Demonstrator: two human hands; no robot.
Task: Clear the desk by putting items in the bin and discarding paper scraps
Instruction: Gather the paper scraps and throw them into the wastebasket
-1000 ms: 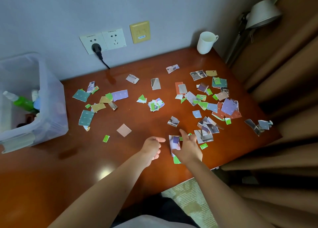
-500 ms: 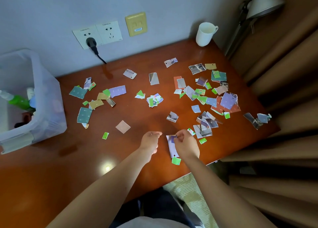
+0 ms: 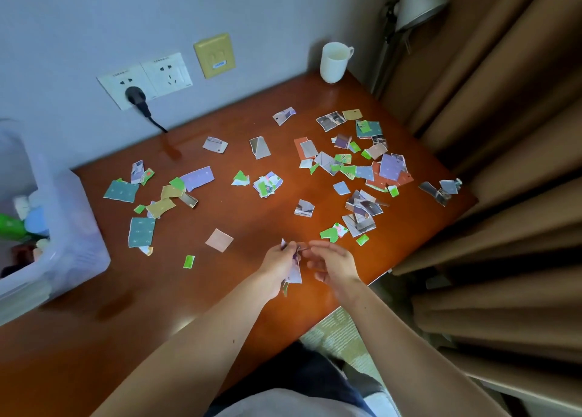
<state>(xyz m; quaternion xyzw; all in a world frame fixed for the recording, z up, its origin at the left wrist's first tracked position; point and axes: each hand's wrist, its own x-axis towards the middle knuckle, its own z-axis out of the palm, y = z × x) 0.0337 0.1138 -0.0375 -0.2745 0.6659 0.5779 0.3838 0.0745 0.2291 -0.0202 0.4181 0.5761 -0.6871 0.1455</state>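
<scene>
Head view, lower centre: the left hand (image 3: 278,263) has its grip clamped on a small sheaf of paper scraps (image 3: 295,273). The right hand (image 3: 335,263) just beside it has loose, parted fingers and seems empty. Gathering looks barely begun, with loose scraps (image 3: 362,208) all over the desk (image 3: 220,290). The next move is probably pinching up the green pieces (image 3: 329,234) nearby. The clear bin (image 3: 75,243) sits far left. Printing on the wall sockets (image 3: 145,81) is unreadable.

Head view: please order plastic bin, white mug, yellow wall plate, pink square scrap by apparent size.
1. plastic bin, partly cut off
2. yellow wall plate and white mug: alike, not ranked
3. pink square scrap
</scene>
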